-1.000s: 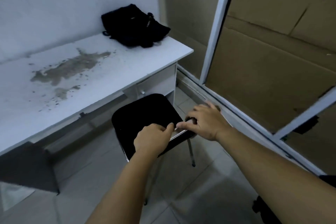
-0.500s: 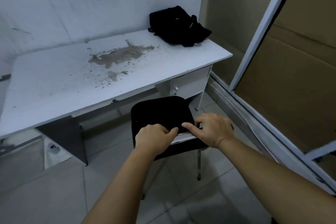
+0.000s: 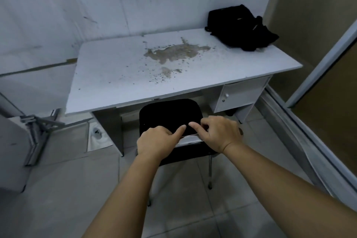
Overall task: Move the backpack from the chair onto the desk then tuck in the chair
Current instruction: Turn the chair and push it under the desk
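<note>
Since a second ago the chair [image 3: 170, 116] sits further in, its front edge under the desk [image 3: 119, 75]. The left hand [image 3: 156, 142] and right hand [image 3: 218, 133] both clamp its backrest, thumbs nearly touching. The backpack [image 3: 239, 27] lies beyond the right hand, on the desk's far corner.
</note>
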